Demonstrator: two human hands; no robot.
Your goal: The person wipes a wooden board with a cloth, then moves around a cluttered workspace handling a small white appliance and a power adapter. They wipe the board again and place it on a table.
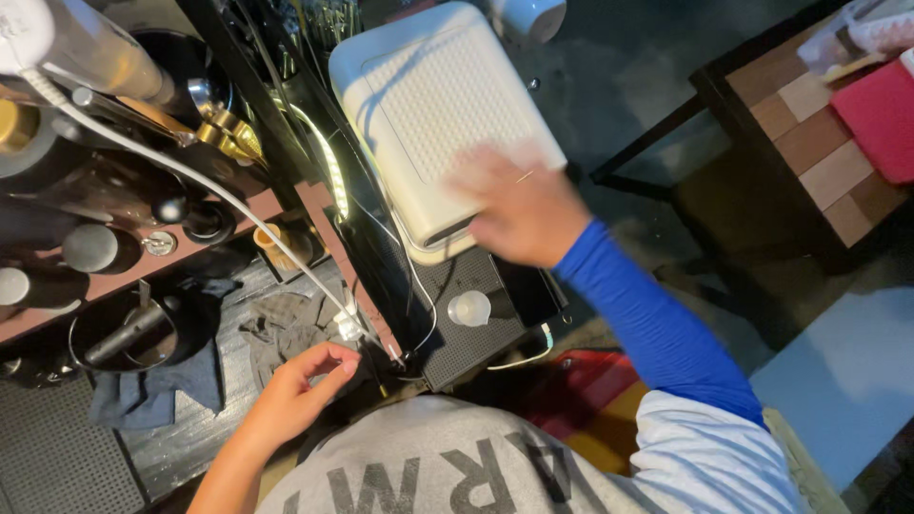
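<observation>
Head view: right hand [519, 205] flat on white box [433, 95], left hand [300, 385] pinching white cable [238, 205].

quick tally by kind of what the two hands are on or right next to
white perforated box: 1
white cable: 1
small clear cup: 1
grey rag: 1
hands: 2, right hand, left hand
Total: 6

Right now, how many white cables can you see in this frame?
2. One white cable runs from the upper left down to the left hand. A second cable curves beside the black mat. Others may be hidden.
</observation>
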